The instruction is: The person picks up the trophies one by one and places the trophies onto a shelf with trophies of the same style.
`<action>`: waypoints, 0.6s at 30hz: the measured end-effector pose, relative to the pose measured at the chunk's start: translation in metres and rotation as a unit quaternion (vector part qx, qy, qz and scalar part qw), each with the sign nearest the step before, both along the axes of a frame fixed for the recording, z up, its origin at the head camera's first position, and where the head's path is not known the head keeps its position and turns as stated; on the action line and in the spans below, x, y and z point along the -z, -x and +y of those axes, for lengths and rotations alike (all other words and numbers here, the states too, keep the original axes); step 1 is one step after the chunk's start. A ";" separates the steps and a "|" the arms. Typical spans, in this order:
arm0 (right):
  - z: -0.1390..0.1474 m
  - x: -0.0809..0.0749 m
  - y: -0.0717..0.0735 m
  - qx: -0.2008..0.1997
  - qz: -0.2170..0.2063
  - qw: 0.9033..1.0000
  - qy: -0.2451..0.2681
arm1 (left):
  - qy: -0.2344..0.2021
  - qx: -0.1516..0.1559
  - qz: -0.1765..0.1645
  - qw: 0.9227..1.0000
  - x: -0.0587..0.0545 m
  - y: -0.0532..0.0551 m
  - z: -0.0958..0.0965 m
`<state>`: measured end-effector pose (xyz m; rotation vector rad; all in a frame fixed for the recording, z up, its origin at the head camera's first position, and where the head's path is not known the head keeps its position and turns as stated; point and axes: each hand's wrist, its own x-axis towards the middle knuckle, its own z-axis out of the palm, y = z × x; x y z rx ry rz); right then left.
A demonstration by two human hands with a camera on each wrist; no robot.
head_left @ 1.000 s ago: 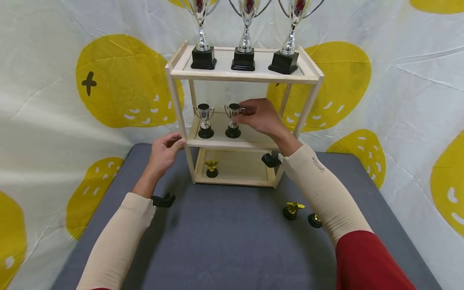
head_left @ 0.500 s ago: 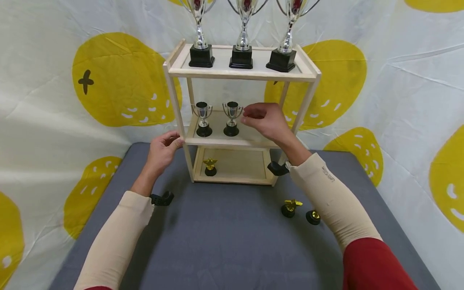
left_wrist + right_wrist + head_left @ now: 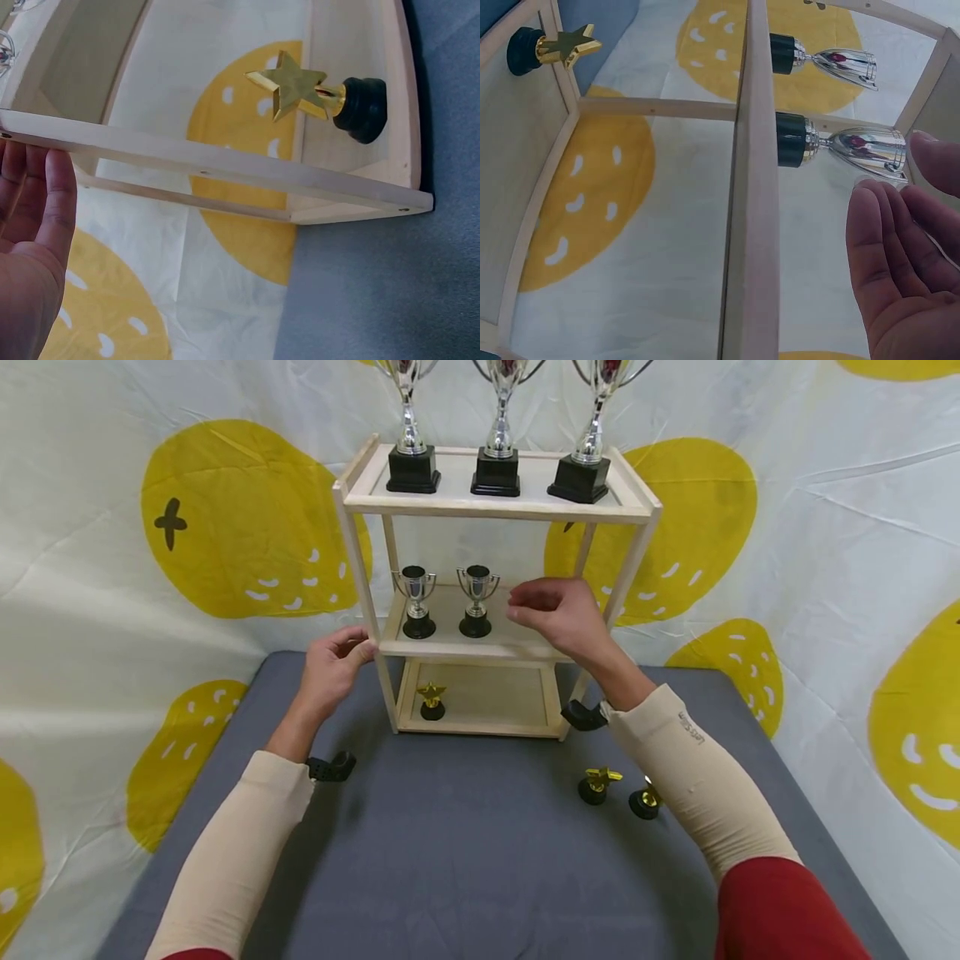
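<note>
On the middle shelf stand two small silver trophy cups with black bases, the left cup [image 3: 417,602] and the right cup [image 3: 477,600]. My right hand [image 3: 558,614] hovers just right of the second cup, fingers loosely bent and holding nothing. In the right wrist view its fingertips [image 3: 866,191] lie close to the cup's rim. My left hand [image 3: 333,668] touches the left post of the wooden rack [image 3: 480,652]. The left wrist view shows its fingers [image 3: 60,191] fairly straight against the post; the thumb is hidden there.
Three large trophies, one a middle cup [image 3: 496,468], stand on the top shelf. A gold star trophy [image 3: 432,700] sits at the bottom shelf's left. Two more star trophies [image 3: 597,783] are on the grey table [image 3: 450,860], the farther right one partly behind the sleeve.
My right hand has let go of the right silver cup and drawn off to the right. The cup stays upright on the middle shelf. My left hand keeps its place on the post.
</note>
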<state>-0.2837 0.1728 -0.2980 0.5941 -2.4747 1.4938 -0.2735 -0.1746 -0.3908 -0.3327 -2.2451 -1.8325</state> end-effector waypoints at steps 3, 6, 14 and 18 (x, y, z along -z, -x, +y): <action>0.002 0.002 -0.002 -0.003 0.005 1.000 0.004 | 0.003 0.001 0.002 1.000 0.000 0.000 0.000; 0.005 0.003 -0.005 -0.002 0.005 1.000 0.005 | 0.005 0.002 0.004 1.000 0.000 0.000 0.001; 0.011 0.004 -0.016 -0.006 -0.008 1.000 0.011 | 0.009 0.002 0.007 1.000 0.001 0.000 0.001; 0.014 0.004 -0.019 -0.005 -0.010 1.000 0.007 | 0.003 0.001 0.008 1.000 0.001 0.000 0.000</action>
